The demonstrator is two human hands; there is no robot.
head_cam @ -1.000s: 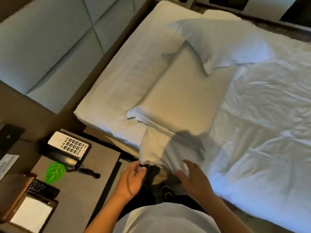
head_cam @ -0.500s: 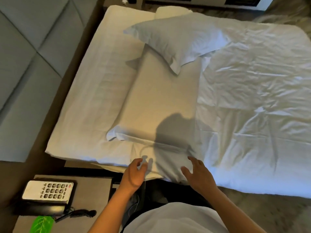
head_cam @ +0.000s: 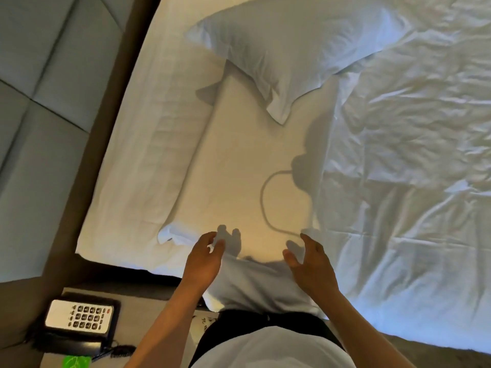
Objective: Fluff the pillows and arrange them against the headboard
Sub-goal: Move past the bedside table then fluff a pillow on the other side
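Both my hands, left (head_cam: 203,257) and right (head_cam: 310,261), hover spread-fingered over the flat white rectangular pillow's (head_cam: 247,166) near edge, gripping nothing.

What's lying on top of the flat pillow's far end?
The second pillow overlaps the flat pillow; its corner rests on top. What lies beneath that overlap is hidden.

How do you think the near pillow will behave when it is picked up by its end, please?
The near pillow lies flat and thin, so it will probably sag and fold. Its loose case edge may slip between the fingers. It looks light.
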